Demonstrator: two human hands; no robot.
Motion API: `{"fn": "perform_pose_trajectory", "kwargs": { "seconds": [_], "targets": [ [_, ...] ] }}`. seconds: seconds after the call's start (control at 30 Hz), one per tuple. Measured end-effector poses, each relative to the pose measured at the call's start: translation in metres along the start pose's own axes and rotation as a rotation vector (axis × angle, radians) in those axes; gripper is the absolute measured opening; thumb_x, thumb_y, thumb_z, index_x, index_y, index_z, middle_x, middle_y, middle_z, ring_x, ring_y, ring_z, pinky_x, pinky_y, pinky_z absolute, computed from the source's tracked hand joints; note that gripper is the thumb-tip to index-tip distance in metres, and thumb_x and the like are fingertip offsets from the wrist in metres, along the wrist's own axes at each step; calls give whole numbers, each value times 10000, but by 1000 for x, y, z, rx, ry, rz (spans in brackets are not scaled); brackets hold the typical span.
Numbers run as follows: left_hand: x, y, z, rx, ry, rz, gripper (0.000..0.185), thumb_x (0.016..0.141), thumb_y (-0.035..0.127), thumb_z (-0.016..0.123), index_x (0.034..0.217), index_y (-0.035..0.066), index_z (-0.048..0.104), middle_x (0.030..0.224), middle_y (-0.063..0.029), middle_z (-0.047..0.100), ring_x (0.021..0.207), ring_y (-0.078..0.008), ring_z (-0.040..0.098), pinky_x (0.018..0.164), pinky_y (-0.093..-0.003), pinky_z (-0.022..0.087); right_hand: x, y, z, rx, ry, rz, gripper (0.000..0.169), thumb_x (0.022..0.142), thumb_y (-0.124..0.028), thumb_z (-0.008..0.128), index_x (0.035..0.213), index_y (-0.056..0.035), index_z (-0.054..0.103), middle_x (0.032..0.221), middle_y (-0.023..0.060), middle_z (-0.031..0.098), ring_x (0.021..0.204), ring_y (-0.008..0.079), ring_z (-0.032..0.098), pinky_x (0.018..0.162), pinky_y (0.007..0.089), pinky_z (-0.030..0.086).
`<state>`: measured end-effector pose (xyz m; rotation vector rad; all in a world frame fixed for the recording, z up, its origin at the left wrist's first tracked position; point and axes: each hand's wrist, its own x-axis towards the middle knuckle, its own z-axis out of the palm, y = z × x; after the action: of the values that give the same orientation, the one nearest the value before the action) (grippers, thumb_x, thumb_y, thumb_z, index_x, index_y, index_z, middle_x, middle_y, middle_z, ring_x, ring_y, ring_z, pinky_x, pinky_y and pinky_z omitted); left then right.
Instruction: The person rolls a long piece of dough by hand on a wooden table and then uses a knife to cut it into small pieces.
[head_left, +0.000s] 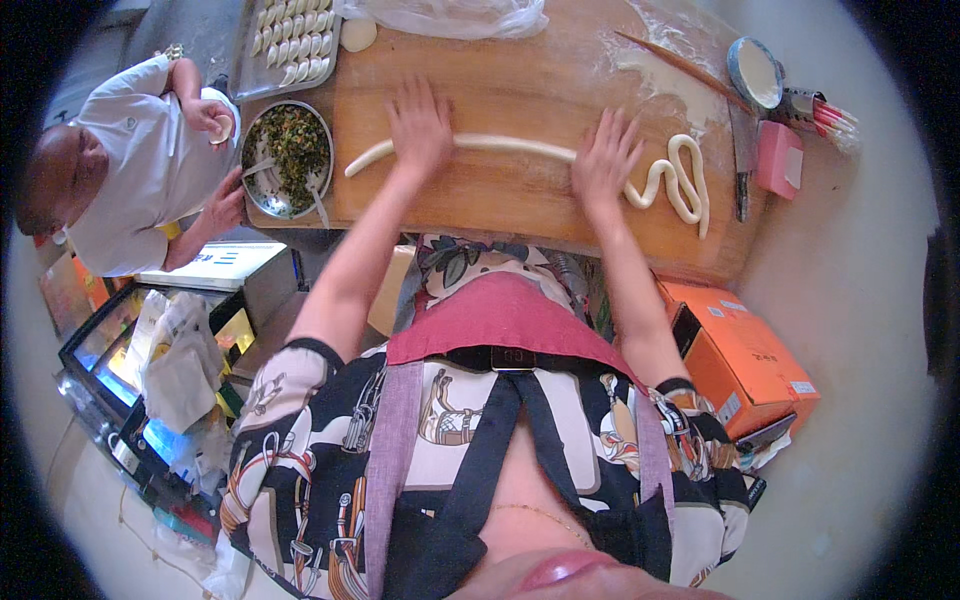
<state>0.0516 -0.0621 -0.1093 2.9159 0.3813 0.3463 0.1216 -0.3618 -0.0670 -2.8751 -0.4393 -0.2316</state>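
A long thin rope of dough (517, 144) lies across the wooden board (480, 82). My left hand (420, 124) rests flat over the rope near its left end, fingers spread and slightly blurred. Farther right, my right hand (607, 161) lies palm down on the same rope, its fingers apart. Beyond that hand the dough bends into several loops toward the board's right side. Neither hand is closed around the dough; the parts under my palms are hidden.
Left are a metal tray of dumplings (296, 45), a bowl of chopped filling (289, 157), and a co-worker (135, 165) holding a wrapper. Right are a rolling pin (682, 71), a flour bowl (756, 73), a knife (742, 165), and a pink box (780, 160). A plastic bag (450, 16) lies at the back.
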Motion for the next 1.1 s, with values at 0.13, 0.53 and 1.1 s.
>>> {"fn": "perform_pose_trajectory", "kwargs": {
  "seconds": [0.13,0.53,1.1],
  "targets": [
    [63,-12,0,-179,211,-23,628,1024,357,487,1512,-26,387,1629,-198,330,1503,-380,306,1201,-609,220,60,15,20,139,205,-83,541,993,-249,545,1485,-37,467,1583,215,392,1471,420,336,1200,602,225],
    [-44,-43,-48,-31,-75,-85,671,981,312,591,1553,41,369,1631,-241,305,1499,-398,316,1207,-612,196,-21,10,-1,-97,-33,36,608,958,-245,562,1503,-7,440,1640,187,315,1529,403,243,1195,669,127],
    [12,-50,-21,-2,-39,90,645,1005,292,548,1553,17,348,1624,-211,335,1498,-374,336,1218,-599,216,33,-106,44,-48,-155,-54,645,997,-346,538,1539,-25,396,1630,179,334,1514,420,268,1223,626,154]
  ]
}}
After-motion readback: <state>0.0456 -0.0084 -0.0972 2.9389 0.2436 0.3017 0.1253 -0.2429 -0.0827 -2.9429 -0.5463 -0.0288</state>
